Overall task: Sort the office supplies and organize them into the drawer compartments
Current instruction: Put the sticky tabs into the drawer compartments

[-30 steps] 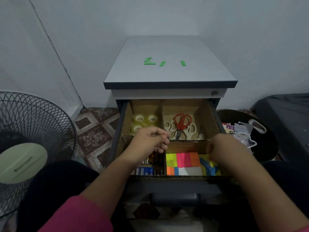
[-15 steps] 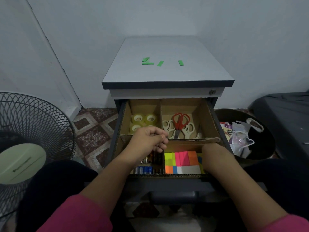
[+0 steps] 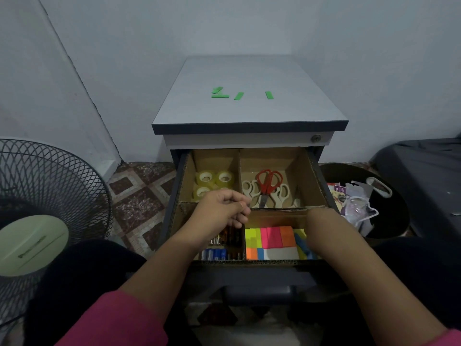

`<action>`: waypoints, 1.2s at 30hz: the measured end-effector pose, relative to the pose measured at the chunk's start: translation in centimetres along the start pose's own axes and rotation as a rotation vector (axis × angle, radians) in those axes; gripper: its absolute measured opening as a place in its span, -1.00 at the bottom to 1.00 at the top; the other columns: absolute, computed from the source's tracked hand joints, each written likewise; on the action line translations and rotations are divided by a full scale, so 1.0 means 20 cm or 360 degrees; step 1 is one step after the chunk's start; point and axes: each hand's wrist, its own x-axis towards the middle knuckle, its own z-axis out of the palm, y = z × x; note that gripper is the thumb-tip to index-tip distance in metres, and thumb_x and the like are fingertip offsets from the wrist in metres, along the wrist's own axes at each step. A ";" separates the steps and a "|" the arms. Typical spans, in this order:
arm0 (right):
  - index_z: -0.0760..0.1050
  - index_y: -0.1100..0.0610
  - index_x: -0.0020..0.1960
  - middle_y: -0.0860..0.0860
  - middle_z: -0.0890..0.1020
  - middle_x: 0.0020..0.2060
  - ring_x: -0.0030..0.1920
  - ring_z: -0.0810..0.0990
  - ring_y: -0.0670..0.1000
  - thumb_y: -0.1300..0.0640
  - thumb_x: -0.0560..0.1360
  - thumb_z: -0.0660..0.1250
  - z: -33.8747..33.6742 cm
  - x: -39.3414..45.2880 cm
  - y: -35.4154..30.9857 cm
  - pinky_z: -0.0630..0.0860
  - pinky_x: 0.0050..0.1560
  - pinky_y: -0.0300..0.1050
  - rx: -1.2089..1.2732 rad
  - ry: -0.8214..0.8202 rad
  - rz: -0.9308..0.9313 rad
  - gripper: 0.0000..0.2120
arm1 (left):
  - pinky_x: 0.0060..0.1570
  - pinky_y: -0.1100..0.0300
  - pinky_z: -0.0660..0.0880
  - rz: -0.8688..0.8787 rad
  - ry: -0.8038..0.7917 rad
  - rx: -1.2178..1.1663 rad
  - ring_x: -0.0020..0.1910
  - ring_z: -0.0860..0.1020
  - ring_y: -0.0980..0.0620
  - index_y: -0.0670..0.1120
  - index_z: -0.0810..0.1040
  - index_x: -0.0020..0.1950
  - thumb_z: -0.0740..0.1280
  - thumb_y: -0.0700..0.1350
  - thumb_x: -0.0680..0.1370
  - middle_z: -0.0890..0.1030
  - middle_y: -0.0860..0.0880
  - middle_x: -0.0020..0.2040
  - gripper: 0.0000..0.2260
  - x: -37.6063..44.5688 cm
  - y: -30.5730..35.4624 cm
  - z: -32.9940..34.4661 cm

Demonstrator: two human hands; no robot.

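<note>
Both arms out front, left hand curled, right hand out of sight

The left forearm (image 3: 159, 265) runs up from a pink sleeve (image 3: 117, 323), and the left hand (image 3: 222, 211) hangs knuckles-up, fingers (image 3: 243, 204) curled in towards the thumb; whether they pinch anything cannot be told. The right forearm (image 3: 349, 260) angles in from the lower right, wrist bent down, the right hand (image 3: 315, 221) tucked below it, fingers hidden.

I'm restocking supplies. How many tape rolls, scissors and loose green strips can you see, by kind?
Tape rolls: 3 in view; the left hand may hide more
Scissors: 3 (1 red pair, 2 white)
Green strips: 4
Total: 10
</note>
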 end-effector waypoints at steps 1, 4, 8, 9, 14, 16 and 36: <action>0.48 0.16 -0.14 0.11 0.55 -0.09 -0.09 0.58 0.06 0.26 0.47 0.33 0.00 0.01 0.00 0.53 -0.12 -0.15 0.0052 0.0051 -0.0021 -0.95 | -0.32 0.30 0.53 -0.0001 0.0001 0.0000 -0.32 0.58 0.09 -0.20 0.60 0.02 0.27 -0.30 0.58 0.64 -0.13 -0.18 -0.88 0.00 0.00 0.00; 0.53 0.09 -0.02 0.11 0.61 -0.01 -0.06 0.64 0.07 0.29 0.41 0.42 -0.01 0.02 -0.02 0.61 -0.01 -0.07 0.0471 -0.0145 -0.0057 -0.80 | -0.31 0.30 0.53 0.0002 0.0004 0.0004 -0.31 0.58 0.08 -0.20 0.60 0.02 0.27 -0.30 0.58 0.64 -0.13 -0.17 -0.88 0.00 0.00 0.00; 0.50 0.09 -0.10 0.16 0.61 -0.12 -0.24 0.65 0.07 0.39 0.41 0.39 0.03 0.00 -0.04 0.63 -0.26 -0.11 0.1177 -0.0238 -0.0124 -0.77 | -0.31 0.29 0.53 0.0008 0.0012 0.0001 -0.31 0.58 0.08 -0.20 0.60 0.01 0.27 -0.30 0.58 0.64 -0.14 -0.17 -0.88 0.00 0.00 0.01; 0.51 0.11 -0.11 0.16 0.60 -0.15 -0.26 0.65 0.07 0.40 0.42 0.37 0.05 0.00 -0.05 0.63 -0.28 -0.11 0.1235 -0.0238 -0.0143 -0.79 | -0.31 0.30 0.53 0.0006 0.0014 0.0003 -0.31 0.58 0.08 -0.20 0.60 0.01 0.27 -0.30 0.58 0.64 -0.13 -0.17 -0.88 0.00 0.00 0.01; 0.54 0.06 -0.28 0.05 0.63 -0.34 -0.32 0.62 0.01 0.35 0.36 0.42 0.10 0.01 -0.10 0.61 -0.20 -0.12 0.1051 -0.0236 -0.0245 -0.79 | -0.32 0.30 0.53 0.0000 0.0013 0.0003 -0.32 0.57 0.09 -0.20 0.59 0.01 0.27 -0.30 0.58 0.63 -0.12 -0.19 -0.88 0.00 0.00 0.01; 0.54 0.01 -0.34 -0.02 0.61 -0.38 -0.30 0.61 -0.02 0.29 0.33 0.45 0.11 0.01 -0.11 0.60 -0.18 -0.12 0.0914 -0.0206 -0.0274 -0.79 | -0.33 0.30 0.53 0.0001 0.0017 0.0007 -0.33 0.57 0.09 -0.20 0.59 0.00 0.27 -0.30 0.58 0.64 -0.12 -0.19 -0.88 0.01 0.00 0.01; 0.59 -0.01 -0.16 -0.07 0.58 -0.19 -0.16 0.52 -0.09 0.20 0.38 0.41 0.14 0.04 -0.12 0.43 -0.16 -0.26 0.0451 -0.0119 -0.0394 -0.88 | -0.30 0.28 0.54 0.0013 0.0002 -0.0007 -0.31 0.58 0.09 -0.19 0.60 0.01 0.27 -0.29 0.58 0.64 -0.10 -0.19 -0.88 0.01 -0.01 0.00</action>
